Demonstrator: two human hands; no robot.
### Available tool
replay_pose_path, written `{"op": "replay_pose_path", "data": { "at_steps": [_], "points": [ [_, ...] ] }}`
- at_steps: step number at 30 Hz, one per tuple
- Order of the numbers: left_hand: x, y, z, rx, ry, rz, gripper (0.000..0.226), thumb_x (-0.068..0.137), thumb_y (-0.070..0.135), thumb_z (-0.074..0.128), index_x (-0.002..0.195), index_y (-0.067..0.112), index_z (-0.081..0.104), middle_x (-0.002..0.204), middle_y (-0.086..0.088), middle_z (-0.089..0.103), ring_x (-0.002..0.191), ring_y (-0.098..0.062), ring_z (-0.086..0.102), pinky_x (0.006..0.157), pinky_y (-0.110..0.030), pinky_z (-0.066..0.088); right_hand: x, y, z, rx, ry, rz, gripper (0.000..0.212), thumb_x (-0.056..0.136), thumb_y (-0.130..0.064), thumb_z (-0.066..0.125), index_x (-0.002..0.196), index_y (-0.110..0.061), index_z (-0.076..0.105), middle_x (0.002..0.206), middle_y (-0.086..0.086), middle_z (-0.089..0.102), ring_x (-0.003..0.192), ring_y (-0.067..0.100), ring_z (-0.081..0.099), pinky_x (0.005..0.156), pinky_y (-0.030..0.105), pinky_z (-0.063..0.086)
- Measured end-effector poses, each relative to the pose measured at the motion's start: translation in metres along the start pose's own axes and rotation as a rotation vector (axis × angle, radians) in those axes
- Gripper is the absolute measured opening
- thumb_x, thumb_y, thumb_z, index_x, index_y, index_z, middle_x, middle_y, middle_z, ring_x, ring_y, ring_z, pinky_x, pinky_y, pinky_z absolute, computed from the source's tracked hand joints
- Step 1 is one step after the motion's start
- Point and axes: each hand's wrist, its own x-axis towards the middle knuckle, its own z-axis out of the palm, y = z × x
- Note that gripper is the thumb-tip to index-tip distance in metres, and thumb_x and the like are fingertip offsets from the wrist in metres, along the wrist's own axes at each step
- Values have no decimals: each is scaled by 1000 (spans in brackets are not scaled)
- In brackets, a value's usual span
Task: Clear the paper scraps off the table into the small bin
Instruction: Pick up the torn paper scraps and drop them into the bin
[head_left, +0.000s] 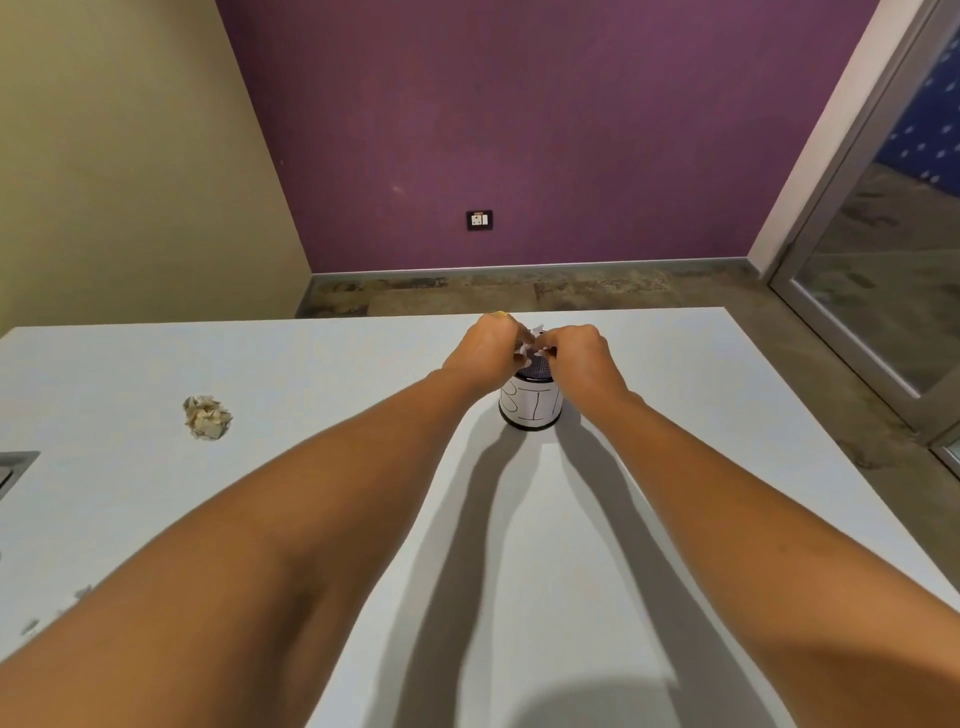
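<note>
A small dark round bin (531, 402) with a white label stands near the far edge of the white table (311, 395). Both my hands meet right above its mouth. My left hand (485, 353) and my right hand (579, 356) pinch white paper scraps (527, 347) between their fingertips over the bin opening. A crumpled beige paper ball (208, 417) lies on the table far to the left. A few small grey scraps (80, 592) lie near the left front edge, partly hidden by my left forearm.
A grey recessed slot (15, 462) sits at the table's left edge. Beyond the far edge are the floor, a purple wall with a socket (479, 220) and a glass door frame (857, 291) on the right.
</note>
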Motion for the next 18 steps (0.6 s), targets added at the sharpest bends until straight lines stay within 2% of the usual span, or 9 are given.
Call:
{"op": "replay_pose_path", "data": {
  "at_steps": [3,6,8,10,12,14,18],
  "points": [
    [-3,-3,2,-9,22,-10,32,85,1,56,115,7,62,118,-13,63,109,-27,55,86,-24,40,2,0,-2,20,-25,26,36,90,-1,48,123,-9,59,106,15,63,85,21,48,79,27,43],
    [-8,-5,1,-17,49,-35,33,85,0,54,117,6,60,122,-14,60,113,-27,53,94,-30,40,-5,1,-1,47,56,10,37,91,2,46,124,-8,58,115,17,64,97,27,58,85,30,46],
    [-14,-6,1,-27,52,-40,33,85,2,56,117,5,60,123,-15,60,113,-28,53,96,-31,40,-12,3,0,67,104,-14,33,91,1,45,120,-6,60,117,17,62,107,31,58,91,33,47],
    [-23,-7,1,-35,56,-28,33,85,3,58,117,5,60,123,-15,59,113,-27,53,96,-31,40,-19,4,1,113,145,-51,30,91,1,43,113,-4,63,114,18,63,107,33,58,90,35,46],
    [-36,-8,0,-56,61,-25,32,84,3,58,116,6,60,122,-15,59,114,-27,52,96,-31,39,-28,4,4,167,171,-3,28,91,1,45,111,-4,65,115,17,64,106,32,59,90,33,47],
    [-53,-11,0,-85,71,-36,30,84,5,59,114,7,61,121,-14,59,113,-26,53,95,-32,40,-41,4,11,208,186,38,29,90,1,45,108,-6,66,115,16,64,105,32,60,85,30,48],
    [-111,-36,3,-140,83,-101,24,84,11,59,108,10,65,117,-9,61,107,-22,56,90,-27,39,-81,-3,35,221,75,-11,25,90,1,43,102,-2,65,107,20,63,94,32,59,76,26,42]
  ]
}}
